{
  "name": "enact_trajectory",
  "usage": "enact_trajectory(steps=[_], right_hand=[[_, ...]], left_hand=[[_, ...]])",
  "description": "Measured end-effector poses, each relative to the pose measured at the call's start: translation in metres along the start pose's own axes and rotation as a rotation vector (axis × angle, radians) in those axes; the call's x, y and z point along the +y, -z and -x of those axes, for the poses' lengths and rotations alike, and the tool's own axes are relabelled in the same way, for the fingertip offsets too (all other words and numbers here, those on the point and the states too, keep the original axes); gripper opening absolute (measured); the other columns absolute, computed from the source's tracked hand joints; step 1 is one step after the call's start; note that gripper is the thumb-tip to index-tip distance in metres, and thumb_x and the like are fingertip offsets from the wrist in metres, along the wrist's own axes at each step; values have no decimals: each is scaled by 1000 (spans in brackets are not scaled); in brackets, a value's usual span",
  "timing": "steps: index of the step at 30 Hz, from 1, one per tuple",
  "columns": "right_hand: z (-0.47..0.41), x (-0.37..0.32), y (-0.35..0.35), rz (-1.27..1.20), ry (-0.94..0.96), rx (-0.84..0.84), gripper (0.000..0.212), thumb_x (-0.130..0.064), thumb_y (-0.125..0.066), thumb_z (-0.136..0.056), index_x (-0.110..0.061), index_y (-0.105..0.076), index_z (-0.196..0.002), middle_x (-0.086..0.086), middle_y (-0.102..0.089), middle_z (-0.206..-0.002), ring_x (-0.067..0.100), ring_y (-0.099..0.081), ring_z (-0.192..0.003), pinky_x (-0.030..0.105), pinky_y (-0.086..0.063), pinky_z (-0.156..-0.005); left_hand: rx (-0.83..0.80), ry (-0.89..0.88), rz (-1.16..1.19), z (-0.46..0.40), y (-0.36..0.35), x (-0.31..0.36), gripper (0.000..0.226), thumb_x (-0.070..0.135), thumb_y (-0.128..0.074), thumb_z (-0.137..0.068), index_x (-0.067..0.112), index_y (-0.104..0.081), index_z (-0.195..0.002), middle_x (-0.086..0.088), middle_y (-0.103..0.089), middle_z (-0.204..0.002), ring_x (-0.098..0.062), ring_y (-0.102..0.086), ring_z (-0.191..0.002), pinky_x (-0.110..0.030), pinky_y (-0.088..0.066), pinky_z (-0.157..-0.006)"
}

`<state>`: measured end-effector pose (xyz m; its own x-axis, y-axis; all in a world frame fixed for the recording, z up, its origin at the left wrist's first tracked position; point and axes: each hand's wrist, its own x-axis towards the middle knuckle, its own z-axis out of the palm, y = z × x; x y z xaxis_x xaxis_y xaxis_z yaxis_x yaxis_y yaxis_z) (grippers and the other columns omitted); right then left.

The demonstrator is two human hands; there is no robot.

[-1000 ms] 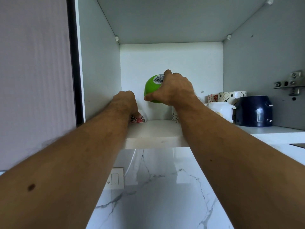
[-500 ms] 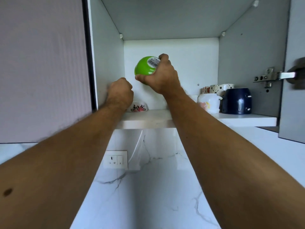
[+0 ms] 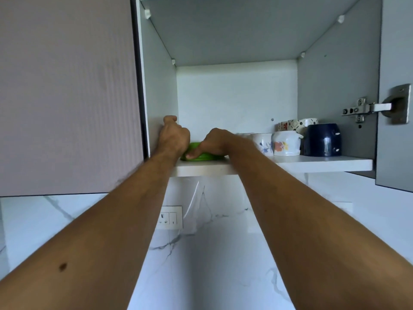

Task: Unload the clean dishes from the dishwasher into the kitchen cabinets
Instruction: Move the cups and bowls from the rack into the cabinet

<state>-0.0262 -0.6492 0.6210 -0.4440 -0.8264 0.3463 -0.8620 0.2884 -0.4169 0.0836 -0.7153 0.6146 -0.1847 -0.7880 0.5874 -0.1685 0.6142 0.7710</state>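
Note:
A green bowl (image 3: 206,157) lies upside down at the left end of the open cabinet's shelf (image 3: 312,163). My right hand (image 3: 215,142) lies over the bowl and grips it, with the thumb against its rim. My left hand (image 3: 175,135) is a curled fist just left of the bowl, close to the cabinet's left wall, with the thumb pointing up. Nothing shows in that fist. Both hands hide most of the bowl and whatever stands behind it.
White floral mugs (image 3: 287,144) and a navy mug (image 3: 323,140) fill the shelf's right half, with patterned cups (image 3: 297,124) behind. The open door (image 3: 395,108) with its hinge (image 3: 362,109) stands at the right. A closed door (image 3: 67,97) is on the left. A wall socket (image 3: 169,218) sits below on the marble wall.
My right hand has brought the green bowl down from mid-air onto the shelf's left end. The small floral bowl seen there before is now hidden. My left hand has lifted slightly.

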Motion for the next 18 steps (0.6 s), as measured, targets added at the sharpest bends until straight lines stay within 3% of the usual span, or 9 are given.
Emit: enact_trajectory(steps=[4,6,8,9,10,11,12,13,18], right_hand=[[6,4,4,0,93,-15,90,-70,-75,-66,-18,-55,-136,-1,-54,-136,23,-53,-124,37,-44,-100],[6,6,10,-125,98,-33,57,-56,-74,-78,-17,-63,-117,-3,-59,-114,21,-59,-103,32,-50,-87],[4,9,13,-125,97,-74,11,-22,-68,-87,-14,-62,-91,0,-52,-92,14,-53,-78,27,-47,-67],[3,8,13,-174,44,-74,4,-7,-63,-83,-8,-60,-83,6,-51,-88,14,-47,-72,27,-43,-66],[4,7,12,-201,29,-66,7,2,-59,-77,2,-61,-84,16,-52,-87,18,-44,-71,29,-38,-70],[7,7,11,-225,32,-55,26,3,-56,-74,12,-60,-98,37,-45,-119,22,-41,-76,31,-33,-75],[10,9,11,-232,43,-36,43,1,-56,-73,14,-56,-114,-2,-36,-101,24,-39,-80,33,-31,-75],[10,11,10,-240,47,-20,51,-1,-58,-75,13,-52,-123,15,-45,-91,24,-41,-81,34,-32,-74],[6,15,6,-240,52,-19,64,-35,-86,-73,-13,-56,-126,2,-66,-103,24,-68,-88,37,-53,-92]], left_hand=[[-34,28,-3,3,2,0,49,10,-35,-93,20,-37,-141,-7,-53,-129,-23,-53,-107,-30,-42,-88],[-46,36,13,2,3,1,50,10,-34,-93,22,-38,-141,-3,-53,-121,-20,-50,-99,-27,-39,-82],[-52,37,14,3,4,2,49,10,-34,-94,21,-38,-142,1,-49,-111,-17,-48,-91,-25,-36,-79],[-52,33,16,3,4,2,48,10,-34,-95,20,-38,-142,3,-49,-105,-15,-47,-86,-25,-36,-76],[-51,29,16,3,4,2,48,9,-34,-95,20,-39,-141,5,-49,-98,-12,-47,-80,-24,-36,-73],[-51,28,15,4,4,2,47,9,-33,-95,20,-39,-141,8,-47,-90,-10,-45,-75,-25,-37,-71],[-51,27,14,4,4,2,47,10,-33,-95,20,-39,-140,9,-46,-87,-8,-44,-73,-25,-37,-72],[-54,26,13,4,4,2,48,10,-33,-94,21,-40,-140,7,-47,-89,-9,-45,-74,-26,-36,-74],[-90,47,24,2,4,0,50,12,-35,-90,24,-41,-139,2,-49,-111,-18,-49,-92,-27,-36,-77]])
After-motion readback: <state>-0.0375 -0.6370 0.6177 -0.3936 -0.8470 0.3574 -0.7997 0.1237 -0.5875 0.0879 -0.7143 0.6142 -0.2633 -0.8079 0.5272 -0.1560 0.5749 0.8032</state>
